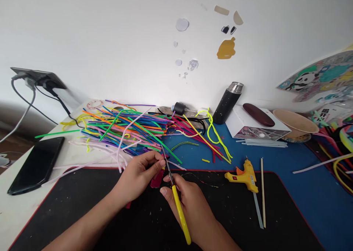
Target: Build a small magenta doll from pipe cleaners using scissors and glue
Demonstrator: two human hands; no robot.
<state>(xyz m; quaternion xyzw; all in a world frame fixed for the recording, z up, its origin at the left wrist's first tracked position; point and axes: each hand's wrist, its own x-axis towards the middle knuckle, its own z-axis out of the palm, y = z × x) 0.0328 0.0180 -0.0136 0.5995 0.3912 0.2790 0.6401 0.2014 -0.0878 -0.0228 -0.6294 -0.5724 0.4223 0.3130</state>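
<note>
My left hand [143, 175] is over the black mat, thumb and index fingertip pinched together; what lies between them is too small to make out. Yellow-handled scissors [180, 214], seen nearly edge-on, are gripped in my right hand [194, 203]. Their narrow metal blades point away from me and pass right beside the left fingertips. Whether the blades are apart does not show. Beneath the hands lies a dark red piece [157, 179], partly covered. Just beyond the fingers spreads a big heap of coloured pipe cleaners [132, 126].
A yellow glue gun [245, 175] and a wooden stick [263, 192] lie at the right on the black mat [234, 218]. Behind stand a black thermos [227, 104] and a white box [239, 122]. A phone [37, 164] is at the left; a bowl [295, 122] sits at the right.
</note>
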